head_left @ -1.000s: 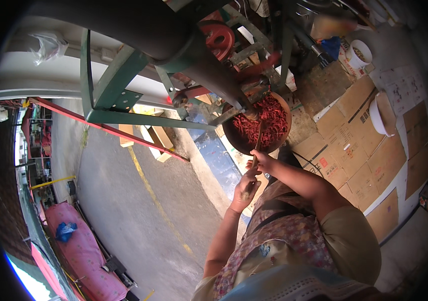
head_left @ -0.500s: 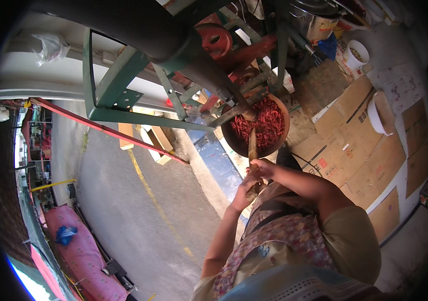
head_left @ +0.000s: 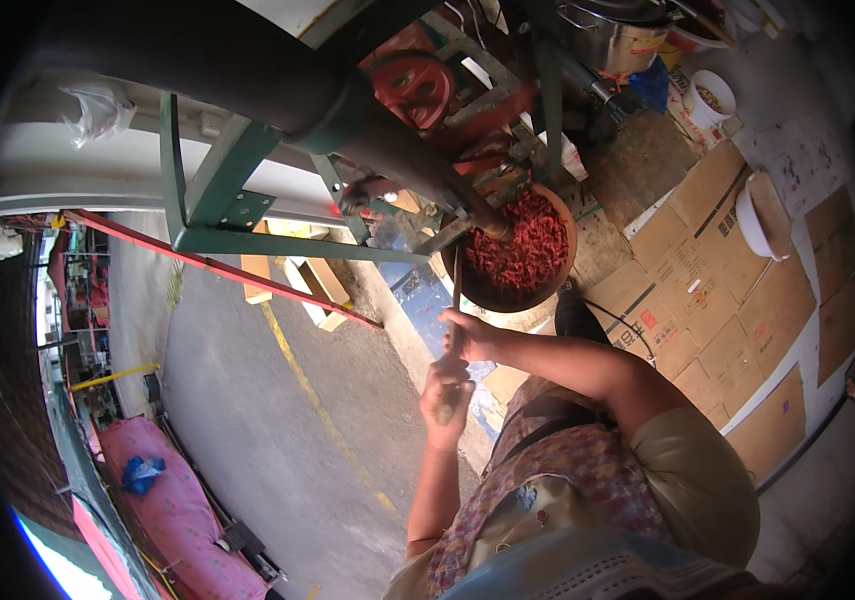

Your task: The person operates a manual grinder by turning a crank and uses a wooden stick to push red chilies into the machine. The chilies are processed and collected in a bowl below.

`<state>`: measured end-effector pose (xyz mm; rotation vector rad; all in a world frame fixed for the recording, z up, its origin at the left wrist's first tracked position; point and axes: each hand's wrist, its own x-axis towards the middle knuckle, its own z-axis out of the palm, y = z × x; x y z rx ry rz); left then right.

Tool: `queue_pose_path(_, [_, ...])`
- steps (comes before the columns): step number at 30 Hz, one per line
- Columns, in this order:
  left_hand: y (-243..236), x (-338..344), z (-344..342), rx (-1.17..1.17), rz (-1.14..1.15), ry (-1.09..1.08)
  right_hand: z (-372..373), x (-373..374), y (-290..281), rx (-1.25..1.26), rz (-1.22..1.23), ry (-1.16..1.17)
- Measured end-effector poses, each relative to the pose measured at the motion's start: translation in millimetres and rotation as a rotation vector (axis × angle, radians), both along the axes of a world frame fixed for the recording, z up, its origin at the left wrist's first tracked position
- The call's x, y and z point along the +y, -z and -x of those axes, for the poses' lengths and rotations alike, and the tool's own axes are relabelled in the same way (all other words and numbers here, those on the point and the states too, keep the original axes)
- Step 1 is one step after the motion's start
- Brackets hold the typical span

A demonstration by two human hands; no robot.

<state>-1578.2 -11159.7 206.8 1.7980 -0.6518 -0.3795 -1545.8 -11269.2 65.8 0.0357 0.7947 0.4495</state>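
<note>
Both my hands grip a long wooden stick [head_left: 457,285], one behind the other. My left hand [head_left: 444,393] is wrapped round its near end, and my right hand [head_left: 470,338] is closed round it farther up, closer to the bowl. The stick's far end reaches over the left side of a deep brown bowl [head_left: 495,298]; its very tip is hidden. Shredded or crushed red stuff that looks like dried chillies [head_left: 527,250] fills the bowl. A thick dark machine shaft [head_left: 417,160] slants down into it, ending in a lighter, wood-coloured head [head_left: 493,224].
A green metal frame [head_left: 297,246] and a red wheel [head_left: 412,88] surround the shaft. A red bar [head_left: 227,268] slopes across the left. Flattened cardboard [head_left: 682,290] covers the floor at right, with a white basin [head_left: 759,218] and a white bucket [head_left: 710,98].
Both hands have moved left with the stick, which now lies along the bowl's left side instead of its middle. The shaft sits slightly differently, and the red wheel has turned.
</note>
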Motion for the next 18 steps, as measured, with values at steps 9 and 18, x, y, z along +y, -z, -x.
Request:
queue_pose_path(9, [24.2,3.9,36.4,0.000,0.155,0.031,54.5,-4.8,33.0,-0.149,0.014,0.048])
queue_pose_path(18, [39.9,-2.2,2.7,0.123,0.030,-0.128,20.1,-6.6,51.8,-0.233,0.039,0.067])
